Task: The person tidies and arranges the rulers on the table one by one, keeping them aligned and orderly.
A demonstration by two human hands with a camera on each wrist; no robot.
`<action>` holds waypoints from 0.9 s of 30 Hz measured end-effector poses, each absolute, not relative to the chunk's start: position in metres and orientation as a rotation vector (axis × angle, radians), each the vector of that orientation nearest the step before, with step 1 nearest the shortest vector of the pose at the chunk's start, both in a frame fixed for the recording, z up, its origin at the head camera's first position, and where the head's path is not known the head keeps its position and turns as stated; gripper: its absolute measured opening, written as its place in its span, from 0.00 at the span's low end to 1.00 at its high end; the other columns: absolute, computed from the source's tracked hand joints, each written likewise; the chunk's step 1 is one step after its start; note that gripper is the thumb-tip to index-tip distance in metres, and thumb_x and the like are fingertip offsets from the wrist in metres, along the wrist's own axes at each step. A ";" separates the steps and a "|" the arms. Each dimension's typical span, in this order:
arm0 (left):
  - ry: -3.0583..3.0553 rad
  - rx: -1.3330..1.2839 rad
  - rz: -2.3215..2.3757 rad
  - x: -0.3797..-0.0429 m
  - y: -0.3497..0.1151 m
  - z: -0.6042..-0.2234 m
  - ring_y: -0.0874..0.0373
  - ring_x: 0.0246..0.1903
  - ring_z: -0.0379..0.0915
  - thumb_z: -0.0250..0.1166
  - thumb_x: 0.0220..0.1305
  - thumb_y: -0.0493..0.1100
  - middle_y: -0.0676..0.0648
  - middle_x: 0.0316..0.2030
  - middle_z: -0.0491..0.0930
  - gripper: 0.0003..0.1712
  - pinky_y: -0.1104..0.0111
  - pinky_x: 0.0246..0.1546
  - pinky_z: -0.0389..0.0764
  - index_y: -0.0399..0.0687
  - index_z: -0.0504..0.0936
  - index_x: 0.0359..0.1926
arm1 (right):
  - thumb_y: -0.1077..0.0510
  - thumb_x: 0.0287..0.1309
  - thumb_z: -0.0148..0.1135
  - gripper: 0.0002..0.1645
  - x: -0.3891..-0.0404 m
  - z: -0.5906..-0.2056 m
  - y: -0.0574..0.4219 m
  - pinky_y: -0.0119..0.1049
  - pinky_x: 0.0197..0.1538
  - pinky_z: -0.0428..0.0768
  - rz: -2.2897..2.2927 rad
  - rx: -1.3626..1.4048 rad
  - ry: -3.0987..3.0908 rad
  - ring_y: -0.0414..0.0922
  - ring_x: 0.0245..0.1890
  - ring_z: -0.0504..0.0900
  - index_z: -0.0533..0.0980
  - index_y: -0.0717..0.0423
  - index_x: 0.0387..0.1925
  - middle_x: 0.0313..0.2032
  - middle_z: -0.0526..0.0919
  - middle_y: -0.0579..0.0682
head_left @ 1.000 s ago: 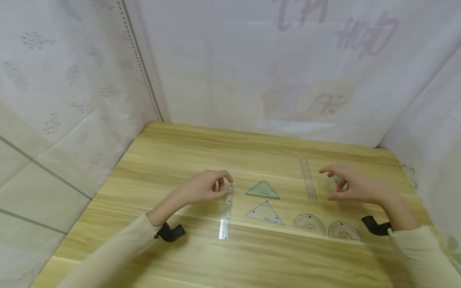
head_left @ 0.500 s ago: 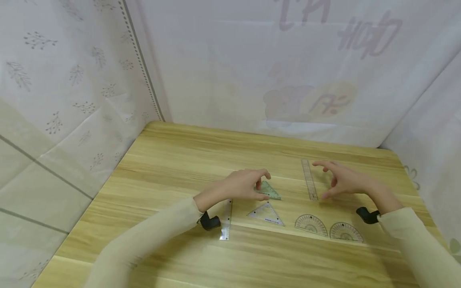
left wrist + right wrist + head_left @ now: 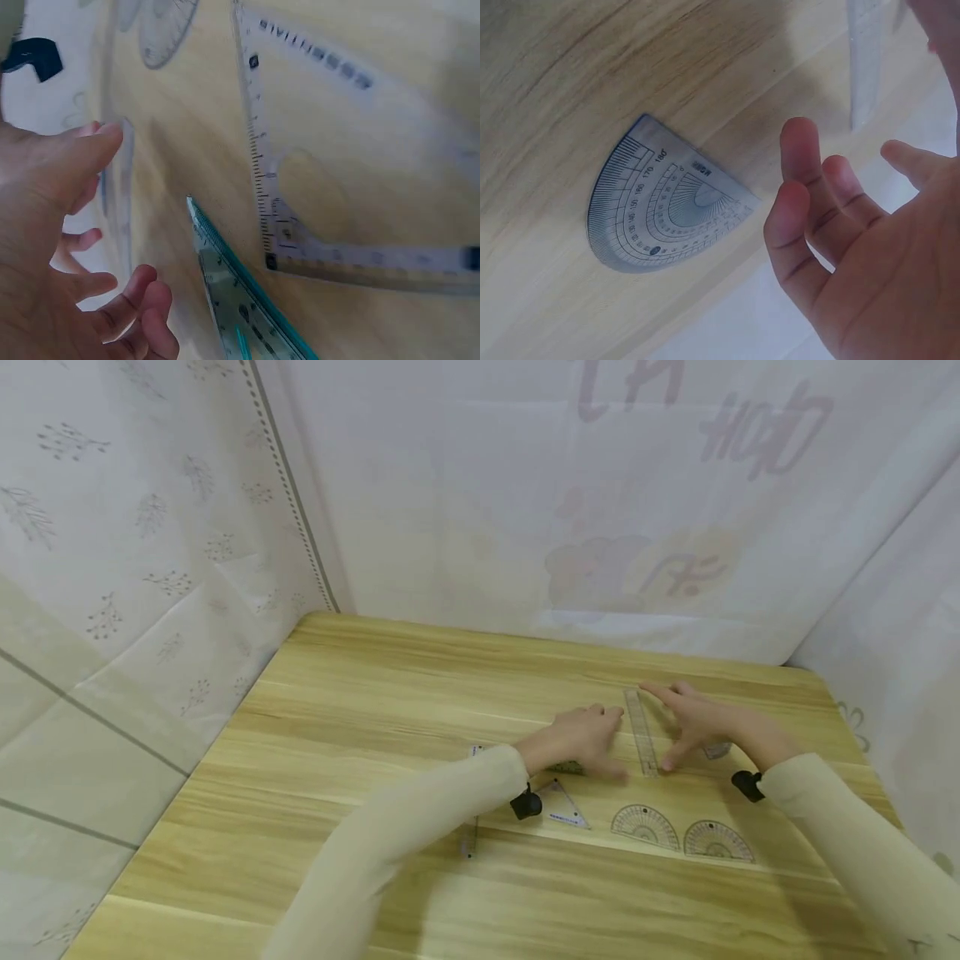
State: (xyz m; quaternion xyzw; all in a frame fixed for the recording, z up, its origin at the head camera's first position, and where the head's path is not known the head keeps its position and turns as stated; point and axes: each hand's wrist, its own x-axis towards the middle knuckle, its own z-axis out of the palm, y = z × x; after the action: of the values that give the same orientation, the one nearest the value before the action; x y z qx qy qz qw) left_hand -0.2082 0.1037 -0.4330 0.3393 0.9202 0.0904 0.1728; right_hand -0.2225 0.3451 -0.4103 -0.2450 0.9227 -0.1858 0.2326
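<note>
My left hand (image 3: 588, 739) hovers just left of a clear ruler (image 3: 641, 735), its fingers spread and holding nothing. On the ruler's other side is my right hand (image 3: 701, 722), thumb and forefinger apart near the ruler's two ends. Under the left wrist a green set square (image 3: 567, 767) is mostly hidden; more of this green set square (image 3: 232, 300) shows in the left wrist view. A clear set square (image 3: 566, 817) lies in front of it. Beside the right palm is a protractor (image 3: 664, 199), largely covered by the hand in the head view.
Two more protractors, one (image 3: 647, 827) left of the other (image 3: 717, 842), lie toward the front of the wooden table (image 3: 420, 668). A second ruler (image 3: 468, 843) lies partly hidden beneath my left forearm. Patterned white curtains (image 3: 480, 510) stand around the table.
My left hand has moved right, from the left ruler across the green set square to near the other ruler, its fingers opening. My right hand has shifted left and back toward that same ruler.
</note>
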 end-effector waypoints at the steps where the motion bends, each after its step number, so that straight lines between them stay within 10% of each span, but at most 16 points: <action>1: 2.620 0.955 0.243 -0.209 0.108 -0.434 0.51 0.57 0.73 0.69 0.51 0.77 0.44 0.64 0.70 0.63 0.61 0.48 0.79 0.49 0.57 0.78 | 0.38 0.35 0.86 0.81 -0.224 -0.411 0.345 0.70 0.51 0.71 -0.501 -0.673 2.538 0.68 0.56 0.67 0.44 0.61 0.79 0.60 0.56 0.71; 19: 2.567 0.892 0.453 -0.226 0.114 -0.432 0.53 0.57 0.66 0.80 0.44 0.69 0.43 0.62 0.66 0.73 0.62 0.51 0.75 0.57 0.44 0.81 | 0.41 0.37 0.86 0.80 -0.218 -0.407 0.341 0.71 0.52 0.70 -0.567 -0.679 2.498 0.72 0.60 0.64 0.43 0.61 0.79 0.61 0.55 0.72; 27: 2.479 1.017 0.535 -0.234 0.100 -0.436 0.57 0.53 0.66 0.78 0.49 0.67 0.47 0.60 0.67 0.70 0.64 0.49 0.74 0.63 0.43 0.82 | 0.45 0.39 0.87 0.76 -0.215 -0.417 0.349 0.55 0.45 0.75 -0.708 -0.740 2.475 0.63 0.52 0.66 0.47 0.58 0.79 0.59 0.56 0.69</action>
State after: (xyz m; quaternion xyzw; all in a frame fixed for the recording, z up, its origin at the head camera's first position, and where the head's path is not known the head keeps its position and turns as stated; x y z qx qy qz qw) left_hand -0.2344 0.1003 -0.4355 0.3644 0.8883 0.1917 0.2032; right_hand -0.2151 0.3494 -0.4173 -0.2689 0.8993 -0.2573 0.2297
